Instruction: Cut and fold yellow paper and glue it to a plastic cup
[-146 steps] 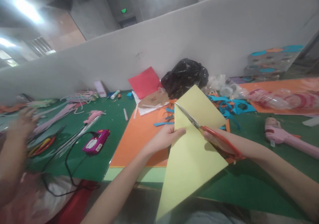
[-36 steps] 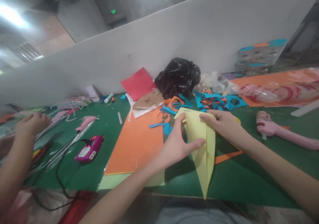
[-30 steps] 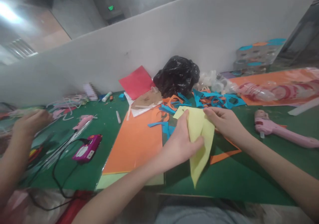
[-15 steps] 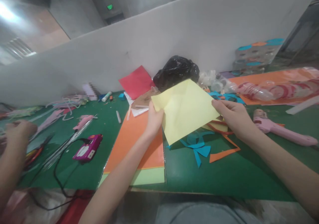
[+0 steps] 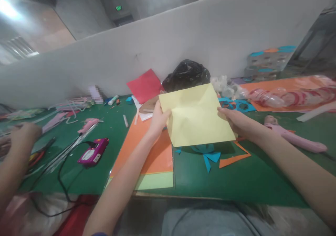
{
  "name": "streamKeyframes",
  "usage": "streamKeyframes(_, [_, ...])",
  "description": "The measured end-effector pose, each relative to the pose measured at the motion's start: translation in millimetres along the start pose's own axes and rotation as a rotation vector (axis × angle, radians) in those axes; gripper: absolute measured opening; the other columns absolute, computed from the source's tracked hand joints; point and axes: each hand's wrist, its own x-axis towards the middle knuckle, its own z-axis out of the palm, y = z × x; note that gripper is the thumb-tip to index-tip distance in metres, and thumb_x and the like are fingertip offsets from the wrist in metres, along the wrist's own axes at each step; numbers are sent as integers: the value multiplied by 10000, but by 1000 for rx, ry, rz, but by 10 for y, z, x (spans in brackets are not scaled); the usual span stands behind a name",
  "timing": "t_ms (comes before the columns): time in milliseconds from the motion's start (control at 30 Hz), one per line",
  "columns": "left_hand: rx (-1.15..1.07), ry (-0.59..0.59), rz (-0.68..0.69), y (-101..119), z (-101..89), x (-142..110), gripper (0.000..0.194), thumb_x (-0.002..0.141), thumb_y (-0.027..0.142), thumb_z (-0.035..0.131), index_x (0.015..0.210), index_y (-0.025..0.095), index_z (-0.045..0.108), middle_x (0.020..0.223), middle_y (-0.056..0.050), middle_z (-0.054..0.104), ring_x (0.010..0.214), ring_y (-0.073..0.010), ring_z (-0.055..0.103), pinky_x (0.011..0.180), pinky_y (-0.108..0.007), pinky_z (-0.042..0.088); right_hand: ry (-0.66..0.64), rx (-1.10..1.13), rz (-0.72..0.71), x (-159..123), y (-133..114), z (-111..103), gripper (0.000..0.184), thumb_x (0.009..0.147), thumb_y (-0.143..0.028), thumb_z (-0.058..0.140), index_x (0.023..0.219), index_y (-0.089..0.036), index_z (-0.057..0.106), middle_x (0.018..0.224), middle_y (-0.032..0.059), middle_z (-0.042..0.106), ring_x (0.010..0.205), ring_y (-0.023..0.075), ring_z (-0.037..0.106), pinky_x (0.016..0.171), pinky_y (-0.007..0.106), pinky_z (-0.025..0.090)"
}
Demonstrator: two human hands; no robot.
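Note:
A sheet of pale yellow paper [image 5: 196,118] is held up above the green table between my two hands. My left hand [image 5: 158,120] pinches its left edge, thumb on the near face. At the right edge, my right hand [image 5: 233,120] grips the sheet, its other fingers partly hidden behind the paper. Beneath the sheet lie cut blue paper scraps [image 5: 213,157] and an orange paper strip [image 5: 235,159]. Under my left forearm is a stack of orange paper [image 5: 157,159] with pale green sheets showing at its near end.
A co-worker's hand [image 5: 25,138] is at the far left. Near it are a purple box with a cable [image 5: 93,152] and a pink glue gun [image 5: 89,124]. A larger pink tool [image 5: 294,138] lies right. Behind are a black plastic bag [image 5: 187,75], red paper [image 5: 145,86] and plastic bottles [image 5: 286,97].
The yellow sheet has turned in my hands, so its lower edge now runs nearly level. My right hand has shifted slightly left and down.

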Motion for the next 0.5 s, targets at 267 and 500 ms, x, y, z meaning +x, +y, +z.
streamKeyframes(267, [-108, -214, -207, 105, -61, -61, 517, 790, 337, 747, 1263, 222, 574, 1246, -116, 709, 964, -246, 726, 817, -373, 575, -12, 234, 127, -63, -19, 93, 176, 918, -302, 676, 1010, -157, 711, 926, 103, 800, 744, 207, 756, 634, 276, 610])
streamKeyframes(500, [22, -322, -259, -52, -125, -33, 407, 787, 346, 761, 1142, 155, 700, 1077, -132, 772, 852, -237, 738, 745, -349, 575, 15, 262, 78, 18, 10, 105, 133, 919, -231, 660, 987, -144, 733, 946, 105, 804, 755, 208, 762, 665, 283, 627])
